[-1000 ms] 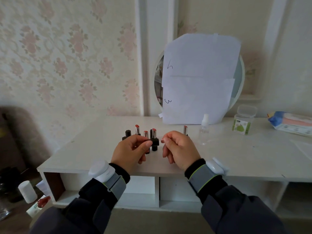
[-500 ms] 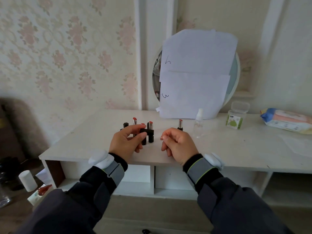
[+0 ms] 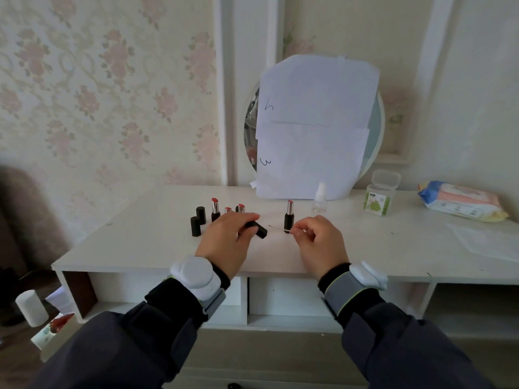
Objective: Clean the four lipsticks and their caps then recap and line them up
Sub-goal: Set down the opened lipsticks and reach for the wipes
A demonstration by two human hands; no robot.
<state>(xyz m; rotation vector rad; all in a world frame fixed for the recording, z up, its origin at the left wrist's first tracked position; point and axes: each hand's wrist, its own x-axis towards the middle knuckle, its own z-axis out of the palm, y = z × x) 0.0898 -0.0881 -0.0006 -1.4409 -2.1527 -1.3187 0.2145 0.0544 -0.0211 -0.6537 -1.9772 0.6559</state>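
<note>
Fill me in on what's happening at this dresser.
A person is cleaning lipsticks. The left hand grips a black cap held sideways, and the right hand pinches a thin cotton swab pointed at its open end. Four uncapped lipsticks stand on the dresser, with two more caps beside them.

Soft dim daylight, wide-angle edge distortion
</note>
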